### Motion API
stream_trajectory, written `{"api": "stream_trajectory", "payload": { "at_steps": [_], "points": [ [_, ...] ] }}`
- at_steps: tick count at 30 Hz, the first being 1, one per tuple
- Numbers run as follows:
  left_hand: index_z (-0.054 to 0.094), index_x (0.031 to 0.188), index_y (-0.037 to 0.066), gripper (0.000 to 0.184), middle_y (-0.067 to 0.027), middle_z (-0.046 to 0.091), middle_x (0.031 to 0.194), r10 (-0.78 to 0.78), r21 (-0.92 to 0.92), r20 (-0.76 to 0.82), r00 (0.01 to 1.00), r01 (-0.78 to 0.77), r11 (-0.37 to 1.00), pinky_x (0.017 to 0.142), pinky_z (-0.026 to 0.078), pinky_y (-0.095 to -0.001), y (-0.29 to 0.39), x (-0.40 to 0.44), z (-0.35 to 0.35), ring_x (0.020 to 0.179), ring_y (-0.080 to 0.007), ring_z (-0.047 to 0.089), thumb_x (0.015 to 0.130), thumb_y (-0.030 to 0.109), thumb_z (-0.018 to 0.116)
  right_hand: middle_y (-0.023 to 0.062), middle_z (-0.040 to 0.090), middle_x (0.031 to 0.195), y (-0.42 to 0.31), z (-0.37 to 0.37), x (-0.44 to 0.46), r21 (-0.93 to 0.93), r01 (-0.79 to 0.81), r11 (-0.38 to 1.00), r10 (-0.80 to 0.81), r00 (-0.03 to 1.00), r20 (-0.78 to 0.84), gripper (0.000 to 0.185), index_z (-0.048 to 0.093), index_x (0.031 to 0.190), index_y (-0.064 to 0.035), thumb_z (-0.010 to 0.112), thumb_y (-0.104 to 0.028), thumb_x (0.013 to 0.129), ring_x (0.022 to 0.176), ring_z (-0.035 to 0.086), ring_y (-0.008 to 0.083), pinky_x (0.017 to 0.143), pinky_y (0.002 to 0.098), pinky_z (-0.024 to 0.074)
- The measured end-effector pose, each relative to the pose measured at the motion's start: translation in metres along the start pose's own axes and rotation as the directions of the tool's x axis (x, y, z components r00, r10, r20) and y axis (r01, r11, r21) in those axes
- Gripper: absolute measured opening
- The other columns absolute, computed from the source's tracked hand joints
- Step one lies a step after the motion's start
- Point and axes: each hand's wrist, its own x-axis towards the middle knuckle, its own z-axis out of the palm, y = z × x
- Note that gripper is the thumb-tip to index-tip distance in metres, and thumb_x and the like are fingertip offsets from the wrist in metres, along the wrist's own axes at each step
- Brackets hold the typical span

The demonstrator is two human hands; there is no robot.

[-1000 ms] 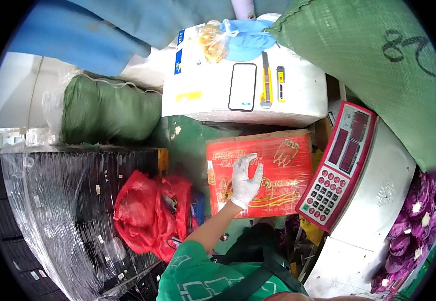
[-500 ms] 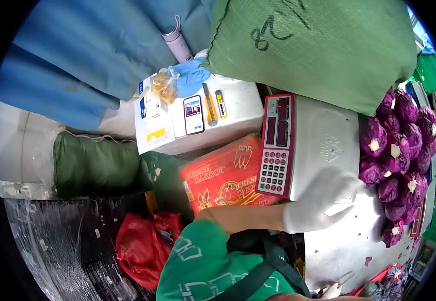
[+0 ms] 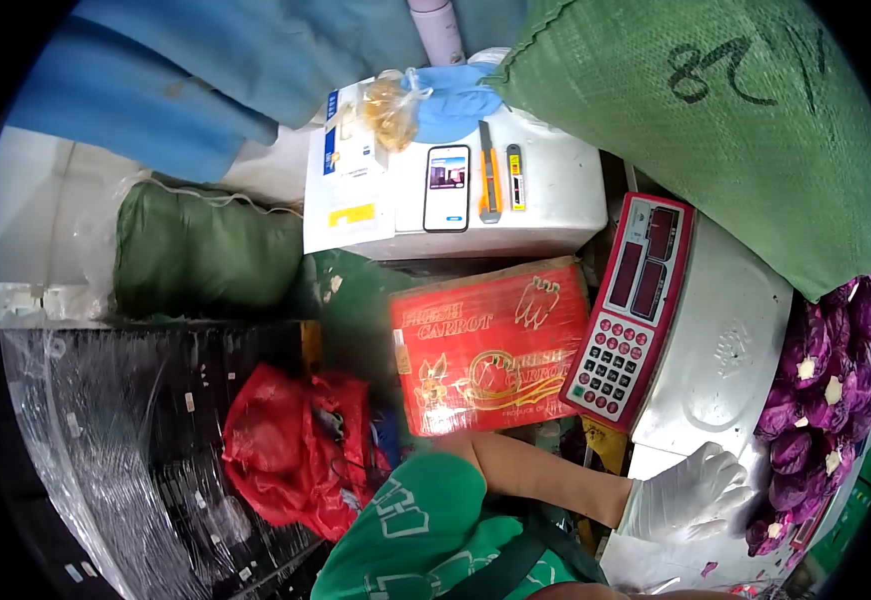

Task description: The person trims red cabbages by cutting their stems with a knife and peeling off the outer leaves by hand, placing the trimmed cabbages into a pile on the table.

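Observation:
My left hand [image 3: 690,495], in a white glove, reaches across to the lower right. It is over the pale metal surface, just below the scale's weighing plate and left of the purple cabbages [image 3: 795,470]. Its fingers are slightly bent and apart, with nothing visible in them. A scale [image 3: 627,310] with a red frame and keypad stands above the hand. Left of the scale lies a red carrot box [image 3: 485,340] wrapped in clear film. My right hand is out of view.
A white box [image 3: 555,190] carries a phone [image 3: 446,190], two cutters [image 3: 489,175], a blue cloth [image 3: 455,105] and a bag of food [image 3: 390,112]. A green sack [image 3: 705,130] overhangs the scale. Film-wrapped black crates [image 3: 185,430] and a red mesh bag [image 3: 290,450] are at left.
My left hand has moved from over the carrot box to the right, past the scale, to near the cabbages. The view swung right and partly back. The phone screen now shows a picture.

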Motion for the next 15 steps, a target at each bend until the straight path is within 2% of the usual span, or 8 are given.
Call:
{"api": "stream_trajectory", "payload": {
  "at_steps": [3,6,9,10,11,12,14,15],
  "points": [
    [0.055,0.123,-0.001,0.054,-0.0183,0.052,0.121,-0.019,-0.210,0.042,0.999,0.028,0.977,0.098,0.037,-0.0510,0.000,0.000,0.002,0.114,-0.0351,0.049,0.079,0.026,0.069,0.0174,0.069,0.112,0.015,0.005,0.008,0.045,-0.032,0.998,0.032,0.999,-0.011,0.038,0.065,0.122,-0.0120,0.053,-0.033,0.093,0.102,0.067,0.0316,0.079,0.0429,0.0563],
    [0.063,0.107,0.003,0.039,-0.0125,0.058,0.110,0.047,-0.348,0.001,0.999,-0.043,0.936,0.087,0.043,-0.0480,0.008,0.013,-0.006,0.102,-0.0340,0.056,0.074,0.023,0.074,0.0170,0.069,0.112,0.047,0.015,-0.009,0.142,-0.124,0.982,0.130,0.991,-0.036,0.038,0.065,0.123,-0.0126,0.053,-0.032,0.093,0.102,0.067,0.0312,0.079,0.0425,0.0564],
    [0.064,0.110,0.003,0.043,-0.0149,0.061,0.108,0.146,-0.329,0.248,0.958,-0.058,0.942,0.086,0.044,-0.0457,0.031,0.033,-0.015,0.099,-0.0364,0.056,0.073,0.019,0.077,0.0167,0.069,0.113,0.036,0.016,-0.034,0.207,-0.203,0.957,0.224,0.971,-0.086,0.037,0.065,0.124,-0.0132,0.053,-0.032,0.093,0.103,0.067,0.0307,0.079,0.0422,0.0564],
    [0.062,0.117,0.003,0.045,-0.0161,0.060,0.113,0.274,-0.321,0.276,0.921,-0.180,0.930,0.090,0.044,-0.0461,0.038,0.036,-0.006,0.103,-0.0363,0.056,0.076,0.017,0.075,0.0165,0.069,0.113,0.041,0.016,-0.041,0.198,-0.208,0.958,0.232,0.967,-0.106,0.037,0.065,0.124,-0.0134,0.053,-0.031,0.093,0.103,0.067,0.0306,0.079,0.0421,0.0564],
    [0.060,0.122,0.003,0.046,-0.0174,0.059,0.118,0.318,-0.298,0.384,0.867,-0.210,0.931,0.095,0.043,-0.0459,0.044,0.037,0.003,0.108,-0.0357,0.055,0.080,0.015,0.073,0.0200,0.070,0.110,0.007,-0.018,-0.048,0.216,-0.123,0.969,0.168,0.964,-0.206,0.043,0.065,0.127,-0.0130,0.055,-0.033,0.090,0.101,0.067,0.0385,0.087,0.0464,0.0539],
    [0.060,0.122,0.003,0.045,-0.0174,0.059,0.118,0.350,-0.346,0.413,0.841,-0.210,0.914,0.097,0.042,-0.0458,0.059,0.036,0.015,0.109,-0.0353,0.055,0.081,0.015,0.072,0.0204,0.071,0.099,-0.016,-0.054,-0.053,0.163,-0.361,0.918,0.350,0.932,0.094,0.039,0.070,0.119,-0.0131,0.055,-0.027,0.086,0.089,0.070,0.0383,0.081,0.0458,0.0560],
    [0.060,0.122,0.002,0.043,-0.0173,0.058,0.119,0.436,-0.397,0.480,0.761,-0.254,0.882,0.098,0.042,-0.0455,0.093,0.034,0.036,0.111,-0.0347,0.054,0.083,0.016,0.071,0.0201,0.071,0.082,0.014,-0.012,-0.045,0.094,-0.373,0.923,0.364,0.926,0.102,0.025,0.073,0.092,-0.0050,0.057,-0.018,0.077,0.074,0.070,0.0371,0.069,0.0460,0.0577],
    [0.059,0.122,0.001,0.044,-0.0171,0.058,0.118,0.488,-0.406,0.504,0.713,-0.304,0.862,0.098,0.042,-0.0454,0.108,0.032,0.050,0.111,-0.0347,0.054,0.083,0.017,0.071,0.0215,0.070,0.084,0.013,-0.011,-0.047,0.122,-0.345,0.931,0.335,0.938,0.094,0.026,0.072,0.091,-0.0027,0.057,-0.015,0.074,0.078,0.070,0.0382,0.072,0.0474,0.0575]
  ]
}}
